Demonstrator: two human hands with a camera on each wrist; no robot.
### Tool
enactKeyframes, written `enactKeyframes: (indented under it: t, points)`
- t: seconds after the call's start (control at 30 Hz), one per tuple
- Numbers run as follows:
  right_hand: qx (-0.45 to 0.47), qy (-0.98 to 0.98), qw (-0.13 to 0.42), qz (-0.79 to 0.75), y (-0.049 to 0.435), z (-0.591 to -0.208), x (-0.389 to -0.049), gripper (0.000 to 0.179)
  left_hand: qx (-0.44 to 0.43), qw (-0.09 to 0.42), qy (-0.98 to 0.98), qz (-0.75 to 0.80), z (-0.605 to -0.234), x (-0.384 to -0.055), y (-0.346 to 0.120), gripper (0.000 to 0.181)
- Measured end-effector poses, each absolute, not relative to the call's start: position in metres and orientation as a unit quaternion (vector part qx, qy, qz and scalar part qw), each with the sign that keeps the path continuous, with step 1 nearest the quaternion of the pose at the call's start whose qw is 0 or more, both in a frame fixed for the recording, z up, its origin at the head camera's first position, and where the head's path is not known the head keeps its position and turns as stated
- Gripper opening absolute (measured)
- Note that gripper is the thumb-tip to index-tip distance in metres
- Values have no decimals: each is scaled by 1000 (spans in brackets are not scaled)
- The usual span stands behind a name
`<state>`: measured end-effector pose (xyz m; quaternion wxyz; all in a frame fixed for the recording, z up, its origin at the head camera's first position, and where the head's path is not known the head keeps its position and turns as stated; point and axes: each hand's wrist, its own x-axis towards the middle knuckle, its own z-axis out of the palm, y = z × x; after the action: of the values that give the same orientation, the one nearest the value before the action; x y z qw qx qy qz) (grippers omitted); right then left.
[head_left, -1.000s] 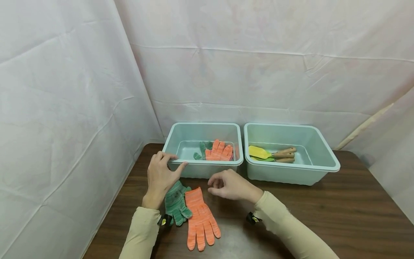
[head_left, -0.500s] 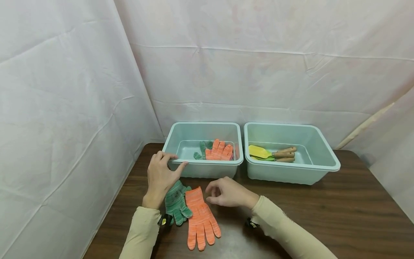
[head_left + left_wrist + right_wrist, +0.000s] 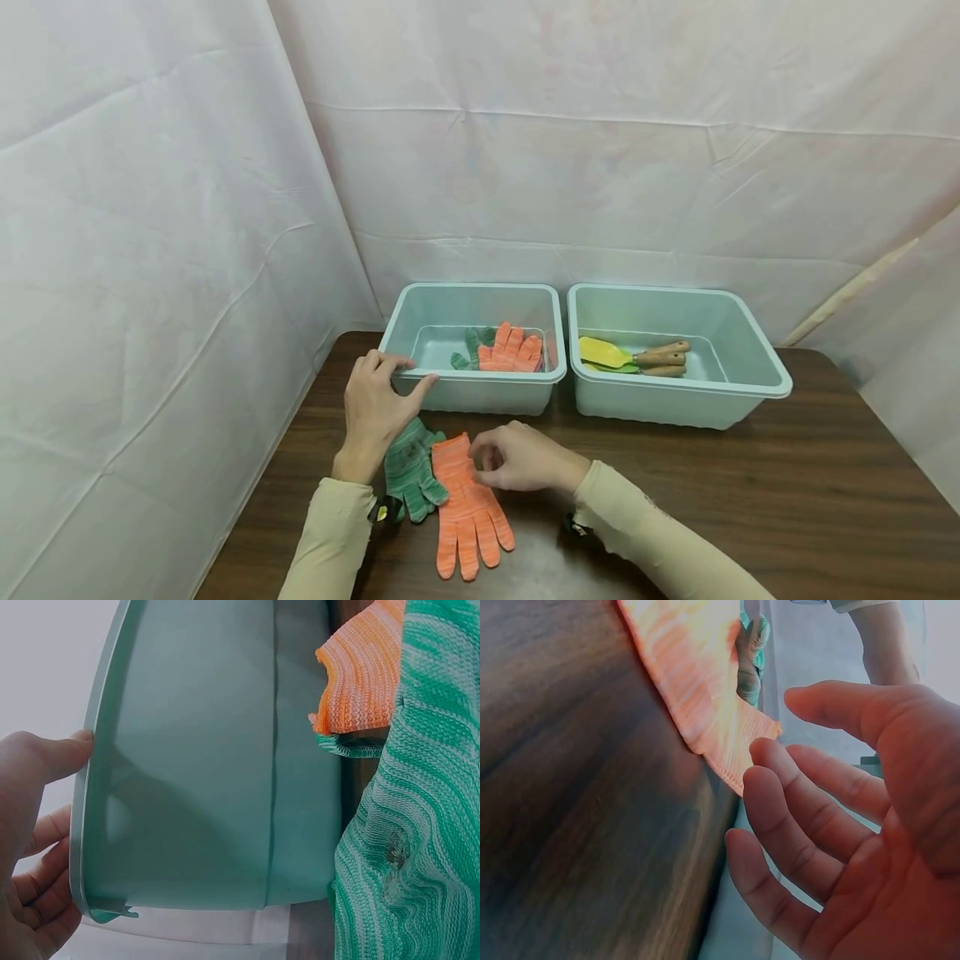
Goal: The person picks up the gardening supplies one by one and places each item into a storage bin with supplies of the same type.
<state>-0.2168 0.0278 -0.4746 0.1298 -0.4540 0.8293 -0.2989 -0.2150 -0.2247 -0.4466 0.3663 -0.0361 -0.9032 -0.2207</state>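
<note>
My left hand [image 3: 371, 408] grips the front left corner of a pale green plastic bin [image 3: 487, 398]. In the left wrist view its thumb rests against the rim from outside, the fingers curled over the other side. An orange knit glove [image 3: 468, 525] lies flat on the table, cuff toward the bin. Beside it, partly behind my left wrist, is a green striped knit glove [image 3: 412, 479]. My right hand [image 3: 525, 458] hovers at the orange glove's cuff, fingers loosely bent and holding nothing; in the right wrist view the fingertips [image 3: 761, 787] are close to the cuff edge.
Inside the left bin lie another orange glove [image 3: 510, 352] and a green glove [image 3: 467, 350]. A matching bin [image 3: 660, 408] to the right holds several garden hand tools, including a yellow trowel [image 3: 602, 352], with wooden handles. White cloth [image 3: 525, 192] hangs behind the dark wooden table [image 3: 750, 492].
My right hand has moved down and left, from in front of the left bin to the orange glove's cuff. The left hand has stayed on the bin's rim.
</note>
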Motion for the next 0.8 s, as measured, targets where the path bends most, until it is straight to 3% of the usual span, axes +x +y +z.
enactKeyframes:
  t: [0.37, 0.8]
  points:
    - [-453, 842, 133, -263, 21, -487, -212, 34, -38, 363, -903, -226, -447, -214, -224, 42]
    - [-457, 850, 138, -221, 17, -496, -209, 34, -42, 368, -901, -226, -446, -214, -224, 42]
